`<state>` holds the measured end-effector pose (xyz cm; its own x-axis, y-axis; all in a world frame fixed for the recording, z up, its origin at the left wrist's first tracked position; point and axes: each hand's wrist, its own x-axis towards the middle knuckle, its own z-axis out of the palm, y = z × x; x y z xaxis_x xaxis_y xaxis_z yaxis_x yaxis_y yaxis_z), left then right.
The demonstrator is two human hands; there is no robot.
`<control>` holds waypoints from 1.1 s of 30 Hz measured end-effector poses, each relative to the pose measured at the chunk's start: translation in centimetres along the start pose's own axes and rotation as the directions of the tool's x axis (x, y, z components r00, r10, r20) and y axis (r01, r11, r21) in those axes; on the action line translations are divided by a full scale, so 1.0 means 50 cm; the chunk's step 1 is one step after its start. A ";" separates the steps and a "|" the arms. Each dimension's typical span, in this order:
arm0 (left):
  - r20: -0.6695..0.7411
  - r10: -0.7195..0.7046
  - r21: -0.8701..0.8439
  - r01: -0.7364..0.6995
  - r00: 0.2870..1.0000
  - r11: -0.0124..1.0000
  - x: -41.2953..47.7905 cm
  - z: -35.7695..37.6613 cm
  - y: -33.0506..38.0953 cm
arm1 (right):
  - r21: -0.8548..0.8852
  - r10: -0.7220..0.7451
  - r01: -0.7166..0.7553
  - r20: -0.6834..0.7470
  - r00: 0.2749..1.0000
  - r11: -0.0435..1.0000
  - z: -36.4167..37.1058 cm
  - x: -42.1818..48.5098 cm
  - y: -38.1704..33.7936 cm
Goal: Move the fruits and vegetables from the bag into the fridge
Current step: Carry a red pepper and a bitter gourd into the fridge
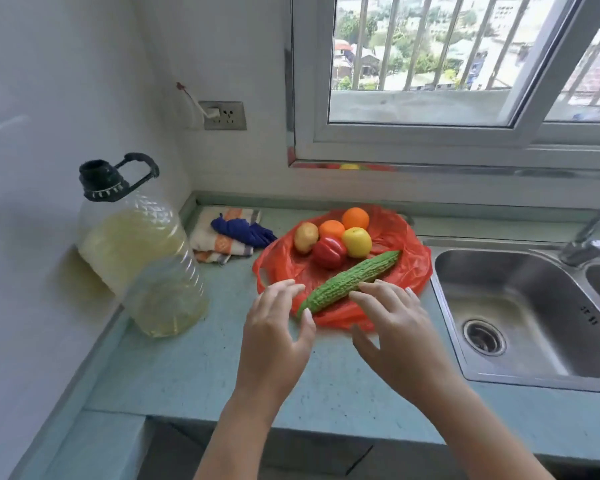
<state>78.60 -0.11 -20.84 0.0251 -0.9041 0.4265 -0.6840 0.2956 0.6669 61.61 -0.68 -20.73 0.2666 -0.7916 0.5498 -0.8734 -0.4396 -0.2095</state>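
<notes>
1. Here, we see the red bag (407, 261) spread open and flat on the table (205, 368), near its back edge and just beside the sink (520, 306).
2. On the part of the bag nearest the back edge sit a potato (305, 237), two oranges (355, 218), a yellow fruit (357, 241) and a red pepper (329, 251), huddled so that they touch one another.
3. The bitter gourd (364, 273) lies slantwise across the front part of the bag, its near end pointing toward the table's front left corner.
4. Our left grip (274, 327) is released, fingers spread, with the thumb at the gourd's near end; we cannot tell whether it touches.
5. Our right grip (392, 323) is released too, its fingertips (361, 289) over the gourd's middle and curled round nothing.
6. An oil bottle (142, 258) stands at the table's left edge, and a folded cloth (219, 242) with a blue rag (243, 230) on it lies by the back edge.
</notes>
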 end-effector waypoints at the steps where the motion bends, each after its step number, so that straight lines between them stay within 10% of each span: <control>1: -0.007 -0.007 -0.004 0.007 1.000 1.000 0.021 0.007 -0.016 | 0.000 0.010 -0.010 0.011 1.000 1.000 0.016 0.012 0.016; 18: 0.181 -0.135 0.077 0.123 0.974 0.989 0.267 0.262 -0.170 | 0.016 0.009 -0.013 0.245 0.969 1.000 0.258 0.142 0.304; 33: 0.372 -0.358 0.155 0.322 0.857 0.934 0.357 0.403 -0.258 | 0.062 0.015 -0.065 0.596 0.803 0.996 0.377 0.165 0.428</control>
<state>73.20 -26.31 -34.16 -0.0048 -0.9950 -0.1002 -0.7438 -0.0634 0.6654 52.80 -24.64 -35.92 0.4433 -0.8953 -0.0433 -0.8620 -0.4126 -0.2945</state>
